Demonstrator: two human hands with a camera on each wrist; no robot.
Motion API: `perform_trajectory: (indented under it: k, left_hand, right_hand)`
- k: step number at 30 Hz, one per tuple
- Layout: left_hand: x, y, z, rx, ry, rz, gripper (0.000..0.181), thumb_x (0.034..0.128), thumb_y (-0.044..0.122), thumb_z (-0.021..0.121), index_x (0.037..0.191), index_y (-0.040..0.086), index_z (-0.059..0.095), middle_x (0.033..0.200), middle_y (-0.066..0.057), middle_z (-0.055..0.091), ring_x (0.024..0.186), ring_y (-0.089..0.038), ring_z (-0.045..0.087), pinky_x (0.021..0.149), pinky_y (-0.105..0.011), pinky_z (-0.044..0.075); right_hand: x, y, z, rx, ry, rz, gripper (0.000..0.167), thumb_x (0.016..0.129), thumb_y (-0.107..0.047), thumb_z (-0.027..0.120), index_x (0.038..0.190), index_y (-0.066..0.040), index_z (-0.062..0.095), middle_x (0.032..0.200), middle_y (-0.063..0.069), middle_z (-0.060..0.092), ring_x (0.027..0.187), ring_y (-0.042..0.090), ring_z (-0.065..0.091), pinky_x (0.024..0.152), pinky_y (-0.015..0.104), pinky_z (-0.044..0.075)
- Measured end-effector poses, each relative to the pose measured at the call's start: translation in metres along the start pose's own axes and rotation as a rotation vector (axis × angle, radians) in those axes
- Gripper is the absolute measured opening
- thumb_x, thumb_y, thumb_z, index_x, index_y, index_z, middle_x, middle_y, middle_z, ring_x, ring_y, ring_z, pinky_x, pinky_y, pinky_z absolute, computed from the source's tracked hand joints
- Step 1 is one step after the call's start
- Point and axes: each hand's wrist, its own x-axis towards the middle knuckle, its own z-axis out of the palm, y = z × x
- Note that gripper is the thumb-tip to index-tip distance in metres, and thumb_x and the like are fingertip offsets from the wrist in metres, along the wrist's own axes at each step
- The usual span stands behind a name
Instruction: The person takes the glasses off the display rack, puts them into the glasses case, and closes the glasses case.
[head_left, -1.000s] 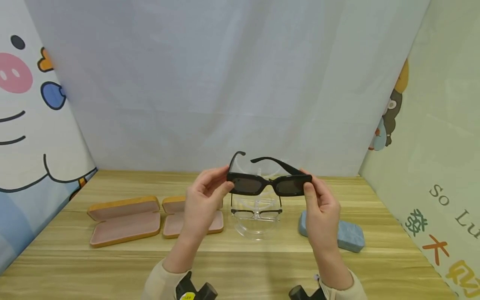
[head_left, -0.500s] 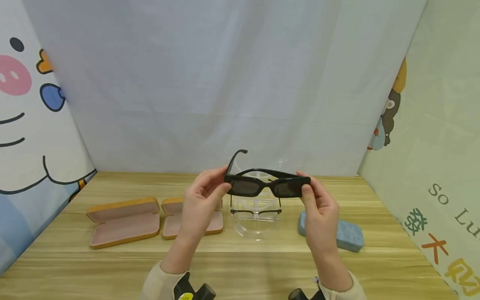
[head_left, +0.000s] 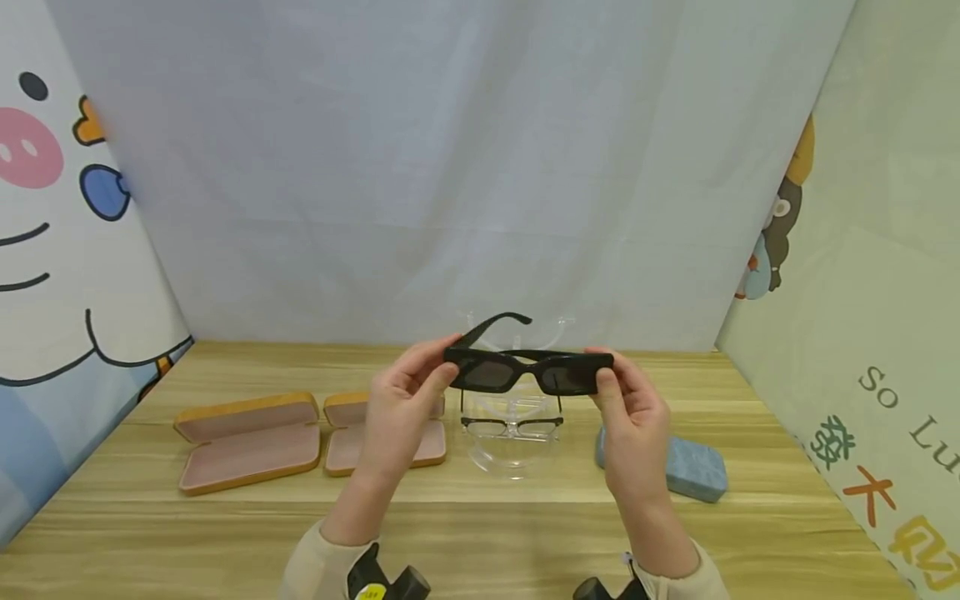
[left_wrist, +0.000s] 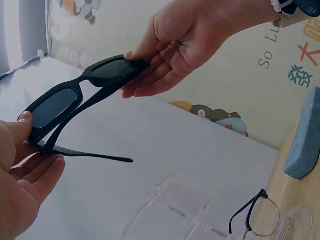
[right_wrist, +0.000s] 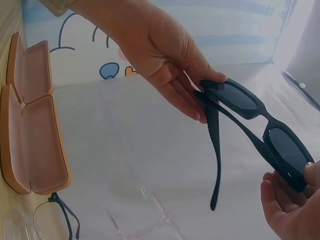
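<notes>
Black sunglasses (head_left: 567, 377) with dark rectangular lenses are held up by both hands, above the clear display stand (head_left: 504, 477). My left hand (head_left: 396, 412) pinches their left end between thumb and fingers. At the other end my right hand (head_left: 636, 429) grips the frame's corner, thumb on the front. The right temple arm lies folded behind the lenses in the left wrist view, while the left temple arm (left_wrist: 95, 156) sticks out partly folded. Below them, dark-rimmed eyeglasses (head_left: 487, 428) sit on the stand's lower tier.
Two opened yellow cases with pink lining, an outer case (head_left: 255, 458) and an inner case (head_left: 345, 450), lie on the left of the wooden table (head_left: 480, 542). A closed blue case (head_left: 697, 469) lies on the right, partly behind my right hand. A white cloth (head_left: 450, 167) hangs behind.
The right temple arm has folded in behind the lenses. Afterwards the left temple arm has swung inward partway. The sunglasses and my right hand have shifted slightly left.
</notes>
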Motion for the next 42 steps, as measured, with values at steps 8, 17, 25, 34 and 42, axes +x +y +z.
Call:
perform_trajectory:
  k: [8,17,25,34,42]
  left_hand:
    - [-0.001,-0.001,0.004,-0.013,-0.020,-0.048,0.030,0.0880,0.009,0.058,0.117,0.002,0.061,0.101,0.009,0.065,0.076,-0.004,0.055,0.063,-0.015,0.043]
    - [-0.003,-0.003,0.006,-0.004,-0.005,-0.069,0.026,0.0892,0.011,0.057,0.113,0.003,0.063,0.093,0.008,0.066,0.055,-0.006,0.033,0.049,-0.019,0.030]
    - [-0.003,-0.005,0.003,-0.028,0.004,-0.103,0.026,0.0900,0.012,0.056,0.114,0.003,0.062,0.100,0.005,0.066,0.065,-0.007,0.048,0.057,-0.017,0.037]
    - [-0.007,-0.015,-0.011,-0.039,0.009,-0.126,0.029,0.0900,0.012,0.056,0.114,-0.003,0.060,0.105,0.003,0.065,0.099,-0.011,0.060,0.085,-0.021,0.048]
    - [-0.013,-0.023,-0.023,0.004,0.034,-0.197,0.030,0.0904,0.014,0.056,0.116,-0.001,0.060,0.108,0.000,0.064,0.097,-0.009,0.060,0.082,-0.021,0.050]
  right_hand:
    - [0.002,0.004,-0.001,-0.012,-0.009,0.050,0.028,0.094,-0.011,0.048,0.112,0.008,0.057,0.114,-0.002,0.059,0.122,0.016,0.044,0.100,0.021,0.036]
    - [0.003,0.007,-0.002,0.005,-0.043,0.067,0.031,0.095,-0.011,0.046,0.115,0.011,0.053,0.120,0.004,0.053,0.125,0.017,0.038,0.101,0.022,0.034]
    - [0.004,0.011,0.002,0.060,-0.049,0.121,0.022,0.094,-0.009,0.047,0.109,0.001,0.059,0.108,0.003,0.061,0.104,0.013,0.057,0.091,0.025,0.046]
    - [0.000,0.025,0.006,0.011,-0.113,0.241,0.028,0.094,-0.016,0.049,0.115,0.002,0.055,0.103,-0.004,0.062,0.095,0.010,0.061,0.084,0.026,0.050]
    - [-0.006,0.037,0.014,0.029,-0.130,0.303,0.029,0.094,-0.010,0.049,0.116,0.007,0.054,0.098,-0.005,0.063,0.090,0.008,0.062,0.081,0.026,0.052]
